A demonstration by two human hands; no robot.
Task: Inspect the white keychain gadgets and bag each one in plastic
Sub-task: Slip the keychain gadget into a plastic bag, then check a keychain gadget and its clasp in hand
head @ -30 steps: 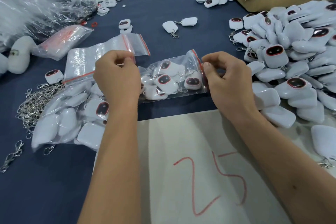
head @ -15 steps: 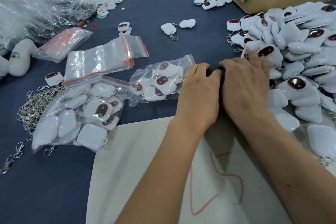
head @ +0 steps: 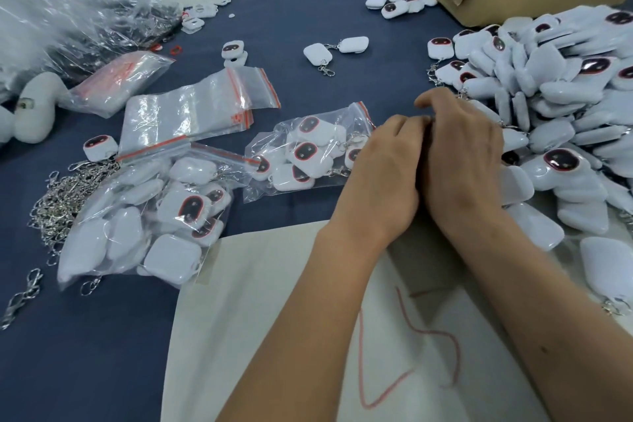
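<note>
Gadgets (head: pixel 561 154) sit in a big loose heap on the right, and both hands are at its near-left edge: left hand (head: pixel 383 171) and right hand (head: pixel 462 154) pressed side by side, fingers curled under, so I honestly can't tell what they've got, if anything. These look light, hard and smooth, probably slippery, so pinch one by its flat sides rather than the dangling clasp. Small filled bag (head: pixel 308 151) lies just left of the hands.

White gadgets (head: pixel 561 89) with red-rimmed black faces, red-striped clear bags (head: pixel 191 113), navy tablecloth (head: pixel 85 353).
</note>
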